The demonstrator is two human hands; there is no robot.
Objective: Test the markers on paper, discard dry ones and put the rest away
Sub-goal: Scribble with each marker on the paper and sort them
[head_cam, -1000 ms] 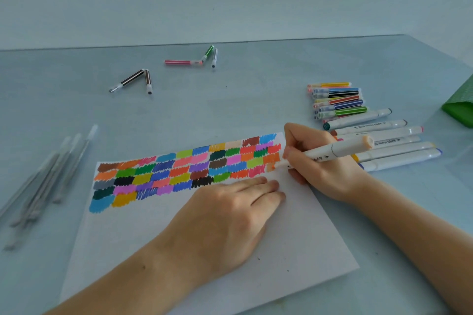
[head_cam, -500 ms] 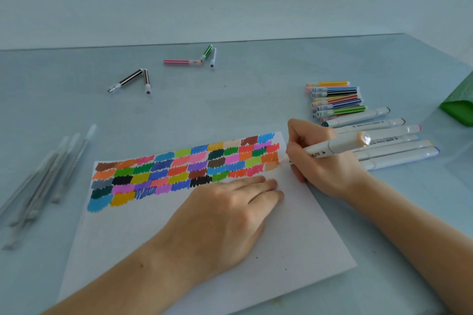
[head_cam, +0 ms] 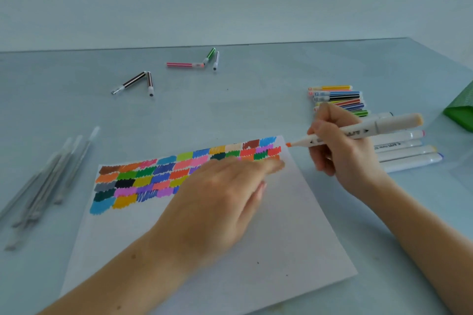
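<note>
An orange marker (head_cam: 358, 133) is pinched in the right hand (head_cam: 343, 153), right of the middle, its bare tip just off the paper (head_cam: 256, 250). The left hand (head_cam: 217, 202) is held flat and blurred above the color patches. Fresh ink could be smeared by that hand, or the table (head_cam: 230, 110) marked by the tip.

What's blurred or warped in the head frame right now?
Head view: left hand over the paper is motion-smeared, fingertips worst; right hand and its orange-tipped marker read sharp. The grey pens at the left edge look soft. Wide-angle lens bows the table's far edge. Lighting is flat and bluish, shadows faint, no hard glare.
</note>
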